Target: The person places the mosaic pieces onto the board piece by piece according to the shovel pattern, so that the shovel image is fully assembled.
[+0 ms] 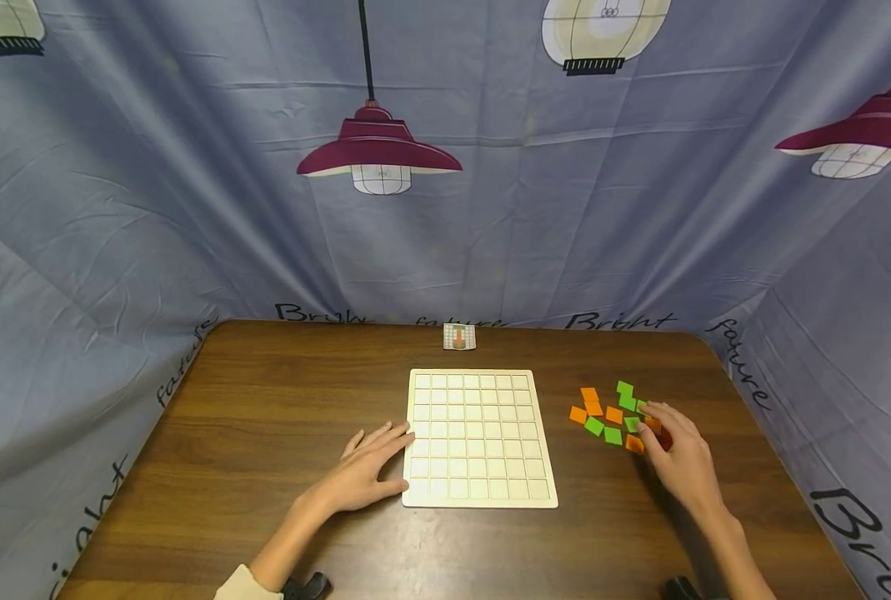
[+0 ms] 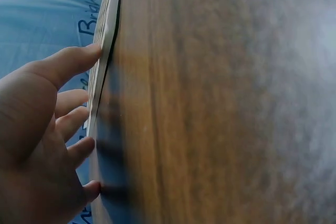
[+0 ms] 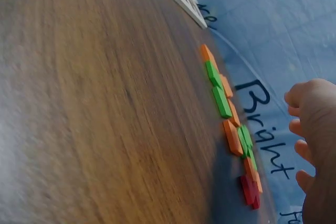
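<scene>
1. Grid board (image 1: 483, 437): flat on wooden table (image 1: 280, 417), just R of L hand; raised lines split it into rows of shallow sq. cells, pale bottoms showing thru.
2. L hand (image 1: 357, 477): fingers extended & spread, thumb well apart from index; tips touch board's near-side edge (side nearest that hand). Forearm comes up from below, w/ pale sleeve (image 1: 246, 585) at wrist.
3. R hand (image 1: 683, 454): above the tile group, thumb & fingers apart, slightly bent, nothing visible btw them. Forearm reaches up from lower R; R wrist view has hand raised off the tiles.
4. Tiles, loose on table: orange tiles (image 1: 578, 414) & green tiles (image 1: 613, 436) mixed, some touching, mostly L of R hand & under its fingertips; red tiles (image 3: 249, 190) at group's end, partly hidden by that hand in head view.
5. Small printed card (image 1: 459, 337): beyond board, ahead & R of L hand.
</scene>
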{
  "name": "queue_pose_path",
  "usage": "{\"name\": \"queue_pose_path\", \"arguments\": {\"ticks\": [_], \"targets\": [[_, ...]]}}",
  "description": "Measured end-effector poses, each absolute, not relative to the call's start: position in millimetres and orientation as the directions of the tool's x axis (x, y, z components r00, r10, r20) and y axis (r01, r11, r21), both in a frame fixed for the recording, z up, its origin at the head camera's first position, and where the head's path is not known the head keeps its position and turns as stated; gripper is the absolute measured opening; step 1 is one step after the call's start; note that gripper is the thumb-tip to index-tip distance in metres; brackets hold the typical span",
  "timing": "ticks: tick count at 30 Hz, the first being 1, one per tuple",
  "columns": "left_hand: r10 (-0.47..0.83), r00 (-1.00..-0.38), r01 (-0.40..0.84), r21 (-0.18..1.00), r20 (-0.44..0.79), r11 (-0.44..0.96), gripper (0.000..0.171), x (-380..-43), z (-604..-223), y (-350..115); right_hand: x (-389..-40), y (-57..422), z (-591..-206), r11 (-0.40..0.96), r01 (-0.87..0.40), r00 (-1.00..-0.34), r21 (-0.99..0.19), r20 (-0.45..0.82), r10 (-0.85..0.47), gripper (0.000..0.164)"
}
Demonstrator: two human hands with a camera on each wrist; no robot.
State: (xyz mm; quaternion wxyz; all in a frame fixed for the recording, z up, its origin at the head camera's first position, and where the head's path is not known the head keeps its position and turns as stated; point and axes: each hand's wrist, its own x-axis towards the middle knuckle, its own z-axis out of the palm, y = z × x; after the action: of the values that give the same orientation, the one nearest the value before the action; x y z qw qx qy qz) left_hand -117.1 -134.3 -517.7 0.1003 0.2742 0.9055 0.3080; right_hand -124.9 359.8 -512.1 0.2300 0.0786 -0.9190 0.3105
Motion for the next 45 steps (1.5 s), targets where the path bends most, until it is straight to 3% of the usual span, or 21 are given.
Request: {"name": "queue_pose_path", "arguments": {"ticks": [19,30,45], "targets": [[0.568,-0.817,0.419,0.573,-0.101,0.705,0.076,-124.1,-503.7,-129.4,-152.8,396.4,-517.4,0.780,-0.165,-0.954,-0.604,0.297,0.029,0.033],[0.587,-0.803,0.446,0.546,-0.105,0.709,0.079,-125.2,-504.1,-129.5,-155.2,407.9,-521.7,0.784,-0.084,-0.987,-0.615,0.157,0.018,0.042],[0.595,-0.794,0.429,0.576,-0.127,0.696,0.080,-124.5,-505.5,-133.1,-160.2,411.6,-527.6,0.747,-0.043,-0.997,-0.663,0.076,0.010,0.050]]}}
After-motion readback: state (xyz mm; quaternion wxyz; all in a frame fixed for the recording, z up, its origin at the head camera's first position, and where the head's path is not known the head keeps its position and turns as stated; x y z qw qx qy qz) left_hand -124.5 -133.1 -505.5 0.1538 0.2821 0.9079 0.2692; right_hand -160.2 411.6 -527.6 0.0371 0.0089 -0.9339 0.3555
